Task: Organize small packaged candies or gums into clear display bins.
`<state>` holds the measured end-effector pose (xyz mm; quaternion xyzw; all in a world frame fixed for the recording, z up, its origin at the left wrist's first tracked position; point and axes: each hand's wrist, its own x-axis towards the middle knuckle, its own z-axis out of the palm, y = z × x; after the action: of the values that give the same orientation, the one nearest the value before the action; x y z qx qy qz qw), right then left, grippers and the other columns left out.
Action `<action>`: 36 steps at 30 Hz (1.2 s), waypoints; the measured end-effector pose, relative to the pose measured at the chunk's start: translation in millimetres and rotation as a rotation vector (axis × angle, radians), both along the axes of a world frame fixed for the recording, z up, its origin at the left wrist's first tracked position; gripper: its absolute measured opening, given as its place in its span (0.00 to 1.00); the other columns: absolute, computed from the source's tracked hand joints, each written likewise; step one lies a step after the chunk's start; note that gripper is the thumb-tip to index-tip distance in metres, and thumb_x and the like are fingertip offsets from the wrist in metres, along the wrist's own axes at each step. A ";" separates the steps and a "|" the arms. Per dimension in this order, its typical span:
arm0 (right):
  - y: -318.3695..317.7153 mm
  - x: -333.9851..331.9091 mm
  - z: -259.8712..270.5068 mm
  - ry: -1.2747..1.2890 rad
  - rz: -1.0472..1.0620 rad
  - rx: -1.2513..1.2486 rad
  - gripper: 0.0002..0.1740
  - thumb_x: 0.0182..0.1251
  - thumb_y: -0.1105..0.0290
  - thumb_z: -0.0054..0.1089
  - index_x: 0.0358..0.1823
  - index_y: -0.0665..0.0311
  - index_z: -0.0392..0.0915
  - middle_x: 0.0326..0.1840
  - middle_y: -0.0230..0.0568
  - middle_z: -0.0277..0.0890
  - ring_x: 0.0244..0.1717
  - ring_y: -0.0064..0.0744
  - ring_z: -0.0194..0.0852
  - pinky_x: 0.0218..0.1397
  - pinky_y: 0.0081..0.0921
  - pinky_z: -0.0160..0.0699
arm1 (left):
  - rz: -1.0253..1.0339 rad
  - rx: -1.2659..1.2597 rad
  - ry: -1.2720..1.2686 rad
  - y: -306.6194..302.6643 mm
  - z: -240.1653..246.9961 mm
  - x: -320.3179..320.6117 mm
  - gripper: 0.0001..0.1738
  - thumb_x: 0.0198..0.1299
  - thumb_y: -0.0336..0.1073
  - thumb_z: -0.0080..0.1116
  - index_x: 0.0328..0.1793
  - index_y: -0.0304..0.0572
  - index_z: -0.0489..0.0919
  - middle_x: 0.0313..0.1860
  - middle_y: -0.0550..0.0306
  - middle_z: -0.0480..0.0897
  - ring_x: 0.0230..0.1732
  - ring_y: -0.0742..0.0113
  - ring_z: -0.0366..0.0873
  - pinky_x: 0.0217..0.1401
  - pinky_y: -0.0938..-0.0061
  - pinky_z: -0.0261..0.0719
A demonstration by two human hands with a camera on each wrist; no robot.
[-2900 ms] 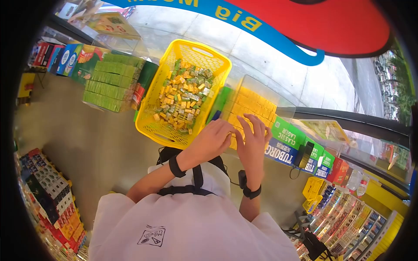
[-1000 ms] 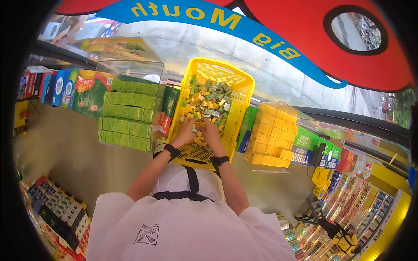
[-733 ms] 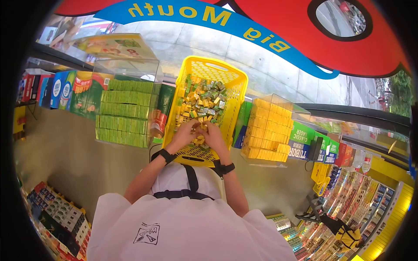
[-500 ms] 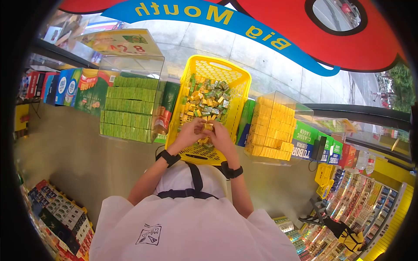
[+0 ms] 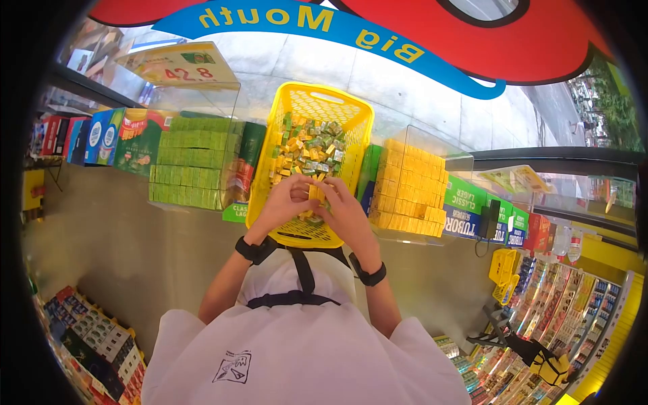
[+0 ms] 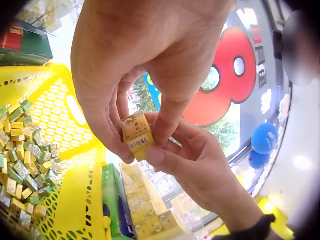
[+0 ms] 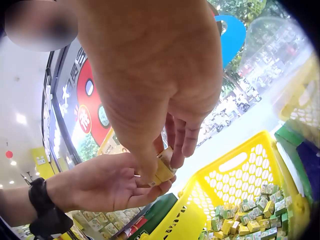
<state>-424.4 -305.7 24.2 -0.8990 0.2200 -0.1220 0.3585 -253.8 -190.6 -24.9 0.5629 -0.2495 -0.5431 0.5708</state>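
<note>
Over the near end of a yellow plastic basket [image 5: 363,150], my two hands meet in the head view. Between fingers and thumb, my left hand [image 5: 285,202] pinches a small yellow box [image 6: 138,141], its barcode side showing in the left wrist view. My right hand [image 5: 349,214] grips the same yellow box, thumb at its lower corner. Right wrist view shows the box [image 7: 164,171] with fingers of both hands around it. Below lie many loose small boxes [image 5: 309,150], yellow and green, heaped in the basket.
Left of the basket, a clear case holds stacked green boxes [image 5: 185,182]. To its right, another holds stacked yellow boxes [image 5: 408,192]. Beer cartons [image 5: 466,202] line the window, and a price sign [image 5: 182,71] stands at back left. Shop shelves [image 5: 547,304] fill the right.
From over the yellow stack on the right, both hands moved left into the basket among the loose boxes. They have since risen slightly and now hold a yellow box between them.
</note>
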 end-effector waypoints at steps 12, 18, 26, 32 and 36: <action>-32.3 -74.3 77.1 -0.006 -0.009 -0.070 0.31 0.65 0.77 0.74 0.71 0.60 0.80 0.69 0.44 0.76 0.61 0.52 0.85 0.61 0.42 0.89 | -0.035 0.007 -0.178 -29.9 78.4 -81.6 0.28 0.66 0.26 0.78 0.70 0.38 0.78 0.53 0.52 0.90 0.54 0.67 0.91 0.63 0.69 0.89; -71.3 -129.6 87.9 -0.038 -0.111 -0.035 0.30 0.64 0.79 0.75 0.69 0.62 0.80 0.69 0.46 0.77 0.61 0.55 0.85 0.62 0.44 0.88 | -0.086 -0.102 -0.303 -67.6 103.6 -134.6 0.41 0.63 0.32 0.80 0.81 0.39 0.73 0.69 0.40 0.84 0.64 0.54 0.89 0.66 0.63 0.89; -129.2 -194.2 61.8 0.070 -0.275 0.008 0.28 0.63 0.78 0.79 0.64 0.67 0.82 0.65 0.50 0.81 0.57 0.54 0.85 0.62 0.42 0.86 | -0.101 -0.317 -0.803 -108.5 91.8 -199.6 0.45 0.64 0.33 0.77 0.86 0.41 0.68 0.80 0.40 0.71 0.79 0.39 0.72 0.76 0.56 0.81; -155.1 -206.0 28.4 0.146 -0.163 0.009 0.26 0.59 0.77 0.80 0.61 0.68 0.84 0.59 0.49 0.84 0.59 0.56 0.85 0.62 0.44 0.85 | -0.198 -0.223 -0.994 -129.8 66.7 -232.4 0.48 0.57 0.32 0.79 0.84 0.34 0.68 0.75 0.39 0.73 0.77 0.37 0.72 0.80 0.52 0.75; -160.1 -207.7 21.1 0.131 -0.133 -0.030 0.26 0.57 0.77 0.82 0.58 0.68 0.86 0.54 0.48 0.86 0.55 0.52 0.85 0.59 0.41 0.86 | -0.173 -0.158 -1.035 -132.1 52.8 -234.7 0.53 0.51 0.33 0.83 0.83 0.31 0.68 0.73 0.39 0.75 0.76 0.38 0.74 0.78 0.52 0.76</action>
<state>-632.1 -465.8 45.3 -0.8937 0.3005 -0.0899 0.3209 -488.6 -322.7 28.0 0.6899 -0.5842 -0.2188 0.3671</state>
